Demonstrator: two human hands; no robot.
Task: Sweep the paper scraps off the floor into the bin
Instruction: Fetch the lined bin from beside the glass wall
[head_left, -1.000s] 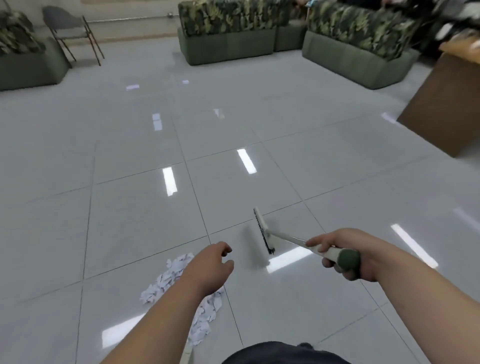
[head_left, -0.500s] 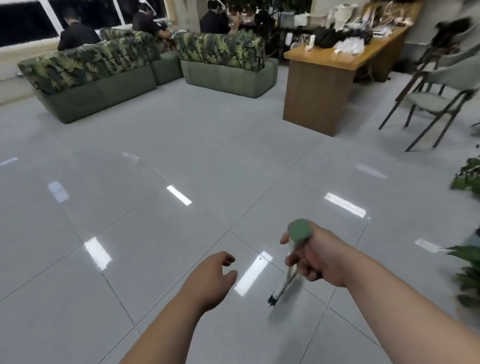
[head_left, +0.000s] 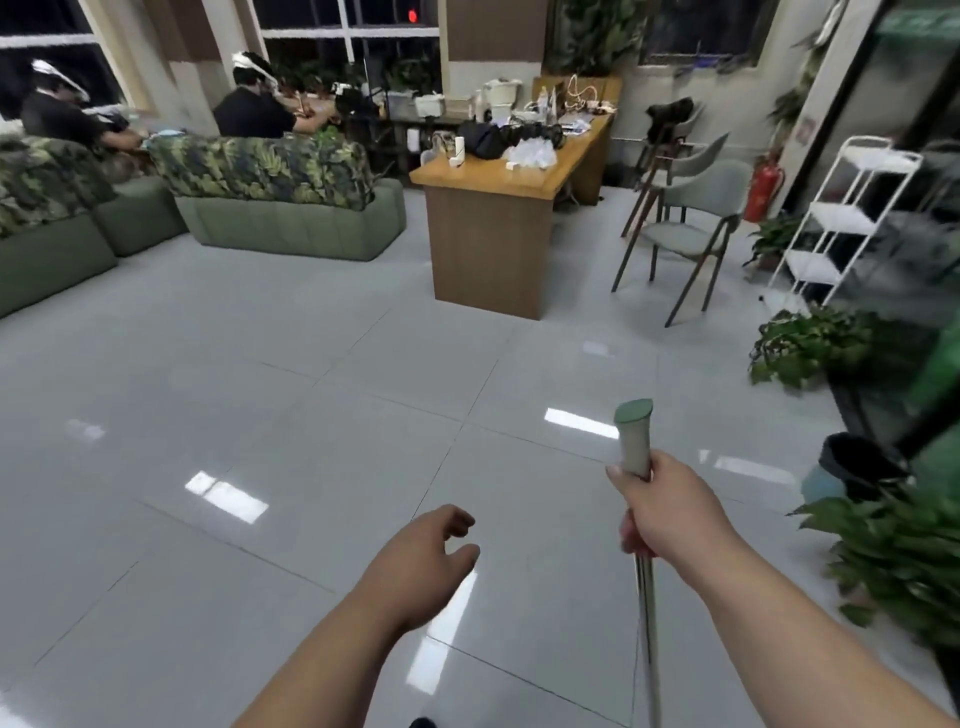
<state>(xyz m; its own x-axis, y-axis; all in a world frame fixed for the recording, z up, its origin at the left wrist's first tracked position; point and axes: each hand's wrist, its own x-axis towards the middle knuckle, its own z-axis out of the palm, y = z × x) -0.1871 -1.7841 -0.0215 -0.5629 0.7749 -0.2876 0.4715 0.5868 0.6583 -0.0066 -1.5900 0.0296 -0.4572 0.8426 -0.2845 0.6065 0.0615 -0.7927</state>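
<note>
Holding the broom (head_left: 635, 441) upright, right hand (head_left: 670, 514) faces wide open floor (head_left: 311, 415).

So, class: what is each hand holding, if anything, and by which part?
The right hand grips the broom by its handle, just below the green cap. The left hand holds nothing.

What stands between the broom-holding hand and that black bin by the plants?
Nothing visible: only floor tiles lie between the right hand gripping the broom and the bin; leafy plants flank the bin. Paper scraps are out of view.
</note>
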